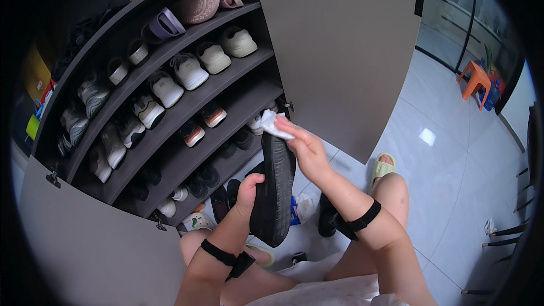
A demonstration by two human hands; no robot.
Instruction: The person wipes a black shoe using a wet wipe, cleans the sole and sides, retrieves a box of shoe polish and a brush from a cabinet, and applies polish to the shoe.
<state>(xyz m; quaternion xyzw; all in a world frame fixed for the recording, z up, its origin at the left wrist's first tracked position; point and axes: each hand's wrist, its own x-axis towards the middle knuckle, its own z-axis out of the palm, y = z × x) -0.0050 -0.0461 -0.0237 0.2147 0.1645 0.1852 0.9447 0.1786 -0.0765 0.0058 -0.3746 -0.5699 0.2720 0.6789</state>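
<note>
Open floor [442, 130] off to my right, clear until the chair legs [507, 230] at far right. Right door [340, 39] walls off straight ahead of my right fingers [295, 130]; left door [102, 238] blocks the left. Way in lies between the doors. Sneakers [190, 72] crowd the second shelf; third shelf [248, 93] has a bare stretch. Held black shoe [276, 192] obstructs; blue pack [294, 211] clutters the floor beyond it.

An orange stool [477, 73] stands on glossy floor tiles [436, 147] near glass panels [445, 31]
</note>
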